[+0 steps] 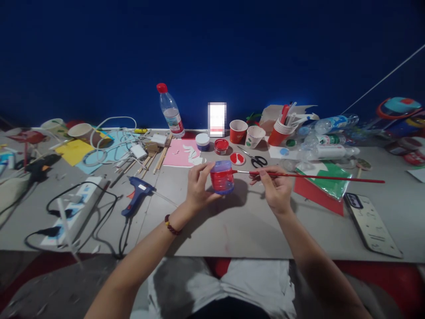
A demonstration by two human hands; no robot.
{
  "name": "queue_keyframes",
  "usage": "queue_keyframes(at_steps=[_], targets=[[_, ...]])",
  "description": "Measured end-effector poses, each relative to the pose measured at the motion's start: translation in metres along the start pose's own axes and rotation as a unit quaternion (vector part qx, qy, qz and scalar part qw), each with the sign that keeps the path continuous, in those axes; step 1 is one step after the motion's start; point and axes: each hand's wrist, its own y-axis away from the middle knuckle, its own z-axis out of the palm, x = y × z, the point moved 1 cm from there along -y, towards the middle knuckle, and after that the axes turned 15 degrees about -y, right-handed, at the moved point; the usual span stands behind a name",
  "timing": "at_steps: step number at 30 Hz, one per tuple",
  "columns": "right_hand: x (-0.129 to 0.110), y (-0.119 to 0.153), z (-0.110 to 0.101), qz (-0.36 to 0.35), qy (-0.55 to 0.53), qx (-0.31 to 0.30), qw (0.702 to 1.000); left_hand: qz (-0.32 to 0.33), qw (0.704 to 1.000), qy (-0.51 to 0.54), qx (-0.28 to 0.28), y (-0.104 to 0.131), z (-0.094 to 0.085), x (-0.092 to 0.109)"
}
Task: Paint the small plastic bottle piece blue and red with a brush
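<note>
Above the middle of the table, my left hand [199,184] grips a small clear plastic container [222,178] by its left side. Red covers its middle, and its upper and lower rims look blue-purple. My right hand [275,188] pinches a long red paintbrush [318,177], whose bristles touch the container's right side. Behind the container stand an open jar of red paint [221,146] and a jar with a white lid [202,141]. A lid smeared with red paint [237,159] lies beside black-handled scissors [259,161].
A blue glue gun [138,192] and a power strip [75,212] with cables lie at left. A bottle [172,116] and paper cups [238,132] stand at the back. Plastic bottles [328,152], green and red sheets [322,197] and a phone [373,224] lie at right.
</note>
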Motion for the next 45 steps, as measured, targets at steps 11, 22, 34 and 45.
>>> queue_keyframes(at_steps=[11, 22, 34, 45], targets=[[0.007, 0.014, -0.001, -0.043, 0.058, -0.012, 0.997, -0.004, 1.000, -0.027, 0.009, 0.001, 0.003, 0.004], [0.001, 0.031, 0.015, -0.162, 0.127, -0.103, 0.973, -0.021, 0.997, -0.076, -0.021, 0.006, 0.012, 0.005], [0.005, 0.026, 0.011, -0.121, 0.110, -0.078, 0.983, 0.006, 0.998, -0.047, 0.030, 0.002, 0.008, 0.005], [0.002, 0.011, 0.002, -0.093, 0.086, 0.029, 0.992, -0.015, 0.999, -0.039, 0.027, -0.001, 0.003, 0.002]])
